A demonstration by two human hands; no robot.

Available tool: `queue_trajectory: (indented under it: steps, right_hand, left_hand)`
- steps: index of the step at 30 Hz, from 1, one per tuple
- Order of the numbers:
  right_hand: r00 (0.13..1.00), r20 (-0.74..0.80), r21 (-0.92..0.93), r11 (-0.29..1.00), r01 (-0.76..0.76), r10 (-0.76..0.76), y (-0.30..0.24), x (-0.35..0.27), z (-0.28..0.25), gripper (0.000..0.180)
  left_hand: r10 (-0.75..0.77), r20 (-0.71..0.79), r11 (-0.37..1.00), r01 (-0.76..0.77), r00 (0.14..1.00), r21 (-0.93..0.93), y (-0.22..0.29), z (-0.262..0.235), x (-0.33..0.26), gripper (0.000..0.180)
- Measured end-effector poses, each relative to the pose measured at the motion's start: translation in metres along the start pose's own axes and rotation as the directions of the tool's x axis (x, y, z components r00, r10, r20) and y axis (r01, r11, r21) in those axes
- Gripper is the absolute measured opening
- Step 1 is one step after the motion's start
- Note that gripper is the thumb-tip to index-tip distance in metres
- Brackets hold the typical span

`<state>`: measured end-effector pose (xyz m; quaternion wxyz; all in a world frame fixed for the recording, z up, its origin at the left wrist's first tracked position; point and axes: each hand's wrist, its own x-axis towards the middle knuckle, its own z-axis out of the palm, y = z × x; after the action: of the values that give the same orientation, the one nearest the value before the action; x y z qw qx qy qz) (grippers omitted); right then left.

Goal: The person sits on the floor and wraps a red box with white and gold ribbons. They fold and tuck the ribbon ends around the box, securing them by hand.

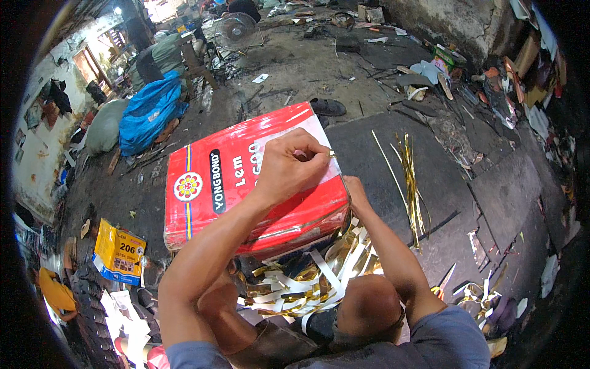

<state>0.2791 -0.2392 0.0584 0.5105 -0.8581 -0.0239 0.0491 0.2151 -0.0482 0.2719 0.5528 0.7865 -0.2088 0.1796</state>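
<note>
A large red rectangular tin (246,203) with a flower emblem lies in front of my knees, its printed side up. My left hand (290,165) rests over it, thumb and fingers pinched together at the far right edge. A tiny pale bit shows at the fingertips, too small to name. Beside the tin's right side is my right hand (355,189), its fingers mostly hidden. Between the tin and my legs lies a heap of gold and white strips (313,273). More gold strips (410,178) lie in a bundle on the dark mat to the right.
A yellow and blue box (118,252) stands at left. Farther off are a blue plastic sack (150,115), a standing fan (236,32) and a dark sandal (327,107). Scissors (444,281) and strip scraps lie at lower right. Scraps line the right wall.
</note>
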Motion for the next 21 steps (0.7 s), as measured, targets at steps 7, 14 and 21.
queue_trajectory:
  steps: [7,14,21]
  right_hand:
    - [0.996,0.063,-0.209,0.976,0.067,-0.055,0.122,-0.015,0.031,0.034]
    - [0.846,-0.533,-0.221,0.965,-0.145,0.005,0.091,-0.056,-0.072,0.034]
    - [0.827,-0.268,-0.153,0.869,0.470,-0.494,-0.178,-0.131,-0.188,0.025]
  left_hand:
    - [0.009,-0.009,0.999,-0.008,1.000,0.053,-0.004,-0.003,0.002,0.005]
    - [0.151,-0.032,0.964,-0.140,0.988,0.227,0.004,-0.014,-0.014,0.003]
    - [0.209,0.103,0.976,-0.214,0.973,0.044,0.097,0.065,-0.011,0.064]
